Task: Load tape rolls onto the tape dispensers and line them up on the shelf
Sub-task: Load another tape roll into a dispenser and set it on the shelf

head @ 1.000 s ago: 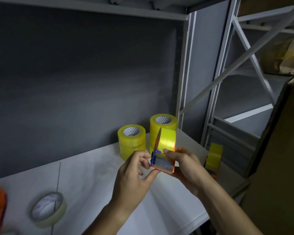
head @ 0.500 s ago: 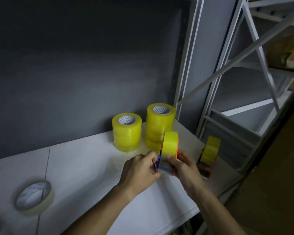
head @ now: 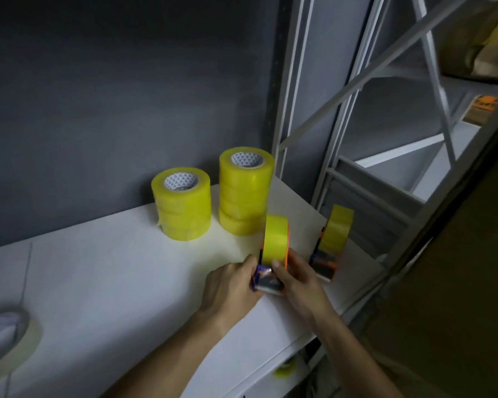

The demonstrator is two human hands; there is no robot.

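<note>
An orange tape dispenser loaded with a yellow roll (head: 275, 244) stands on the white shelf (head: 112, 268). My left hand (head: 232, 285) grips its front end from the left, and my right hand (head: 298, 278) holds it from the right. A second loaded dispenser (head: 332, 239) stands just to the right, near the shelf's end. Behind them stand two stacks of yellow tape rolls (head: 181, 202) (head: 245, 191) against the dark back wall.
A pale tape roll (head: 7, 340) lies flat at the shelf's left front. Grey metal uprights and braces (head: 299, 96) close off the right side. A small yellow roll (head: 283, 369) shows below the shelf's front edge. A brown surface fills the far right.
Both hands have carried the dispenser down from mid-air and to the right, bringing it onto the shelf beside the second dispenser. The camera has tilted down and moved closer.
</note>
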